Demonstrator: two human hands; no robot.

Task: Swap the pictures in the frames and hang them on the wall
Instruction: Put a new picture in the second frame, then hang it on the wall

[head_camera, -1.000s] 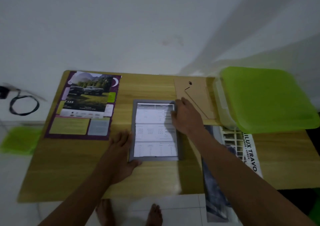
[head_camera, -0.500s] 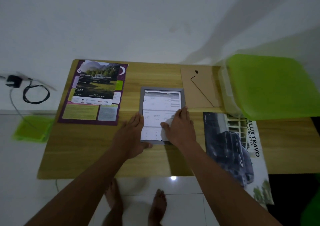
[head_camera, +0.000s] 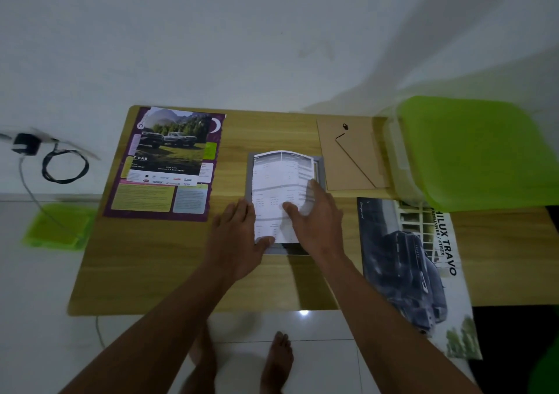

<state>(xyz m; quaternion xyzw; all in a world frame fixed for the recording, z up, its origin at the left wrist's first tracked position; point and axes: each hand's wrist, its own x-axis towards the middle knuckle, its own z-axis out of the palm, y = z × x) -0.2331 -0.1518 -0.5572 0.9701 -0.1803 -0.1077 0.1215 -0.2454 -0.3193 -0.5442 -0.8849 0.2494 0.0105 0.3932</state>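
Grey frame [head_camera: 250,175]: lying flat mid-table [head_camera: 151,266], with the white printed sheet [head_camera: 278,182] sitting in it, far end bowing upward.
Left hand [head_camera: 239,242]: resting at the frame's near-left corner, fingers straight, thumb pressing the sheet.
Right hand [head_camera: 317,221]: fingers spread, ungrasping, pressing the sheet's right side.
Backing board [head_camera: 354,157]: lying just right of the frame.
Purple poster [head_camera: 169,163]: lying far left.

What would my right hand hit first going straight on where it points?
The right hand presses the sheet; beyond it, probably the frame's far rim first. The backing board lies just right of that line.
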